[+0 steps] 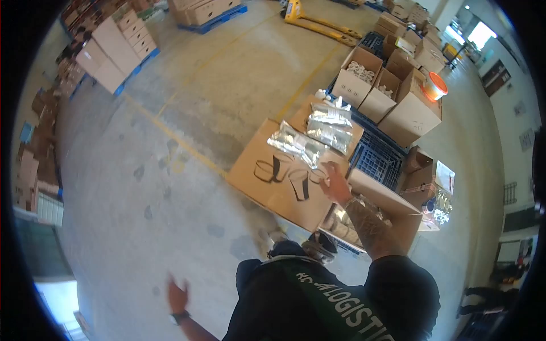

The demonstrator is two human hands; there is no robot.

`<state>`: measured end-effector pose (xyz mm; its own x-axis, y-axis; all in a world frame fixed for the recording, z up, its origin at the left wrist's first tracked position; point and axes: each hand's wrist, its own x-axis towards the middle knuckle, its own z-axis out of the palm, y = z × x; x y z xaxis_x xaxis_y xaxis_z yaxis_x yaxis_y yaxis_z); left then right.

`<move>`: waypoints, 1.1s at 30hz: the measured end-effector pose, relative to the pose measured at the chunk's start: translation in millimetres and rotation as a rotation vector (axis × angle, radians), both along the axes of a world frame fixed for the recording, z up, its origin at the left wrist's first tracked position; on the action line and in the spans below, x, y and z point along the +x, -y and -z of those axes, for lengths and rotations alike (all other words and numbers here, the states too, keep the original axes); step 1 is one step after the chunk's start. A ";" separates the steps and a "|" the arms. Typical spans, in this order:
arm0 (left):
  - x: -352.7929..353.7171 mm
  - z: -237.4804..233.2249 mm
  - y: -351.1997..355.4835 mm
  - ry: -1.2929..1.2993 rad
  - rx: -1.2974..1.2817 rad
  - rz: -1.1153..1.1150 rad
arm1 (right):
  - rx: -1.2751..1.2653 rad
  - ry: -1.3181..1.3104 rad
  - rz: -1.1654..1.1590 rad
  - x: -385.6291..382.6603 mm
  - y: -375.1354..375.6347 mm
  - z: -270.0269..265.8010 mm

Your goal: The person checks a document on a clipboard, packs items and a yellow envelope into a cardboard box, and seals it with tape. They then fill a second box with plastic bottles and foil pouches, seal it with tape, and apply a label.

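Observation:
My right hand [338,183] is over the right edge of a cardboard box top [259,196] printed with black cup outlines. Its fingers are curled but apart, with nothing visible between them. Just beyond the fingertips lies a shiny silver pouch [297,143]. Two more silver pouches, a middle one [330,136] and a far one [331,115], lie behind it. Below my right forearm, an open carton [401,224] holds wrapped, rounded items, partly hidden by the arm. My left hand [177,295], somewhat blurred, hangs above the floor at lower left, fingers apart and holding nothing.
A blue plastic pallet [378,156] lies right of the pouches. Open cartons [358,74] with small white items stand behind it, beside a box topped by an orange-lidded tub [435,86]. Farther off are a yellow pallet jack [318,25] and stacked boxes [116,48].

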<state>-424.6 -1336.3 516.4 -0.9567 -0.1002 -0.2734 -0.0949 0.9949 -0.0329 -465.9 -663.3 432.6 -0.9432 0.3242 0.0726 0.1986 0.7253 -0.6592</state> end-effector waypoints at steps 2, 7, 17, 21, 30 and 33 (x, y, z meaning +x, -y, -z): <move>36.5 163.7 111.5 0.604 0.188 -0.116 | 0.005 0.064 -0.029 -50.1 20.4 -12.3; -30.3 220.8 122.3 0.844 0.494 -0.152 | 0.048 0.050 0.101 -134.4 58.2 14.4; -469.1 175.3 297.2 0.616 0.744 -0.351 | -0.073 0.320 0.387 -200.4 180.0 72.7; -721.8 134.2 262.6 0.237 0.947 -0.512 | -0.093 0.412 0.505 -217.0 200.0 106.4; -919.9 144.9 -10.6 0.574 0.860 -0.024 | -0.197 0.520 0.768 -251.8 171.7 132.4; -975.8 230.5 -68.5 0.777 0.343 1.227 | -0.206 0.452 0.880 -264.1 153.4 98.5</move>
<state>-1400.3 -1267.8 285.9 -0.0031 0.8117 -0.5840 0.7164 0.4093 0.5651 -729.9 -816.7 334.1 -0.2885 0.8840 -0.3678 0.8702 0.0818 -0.4859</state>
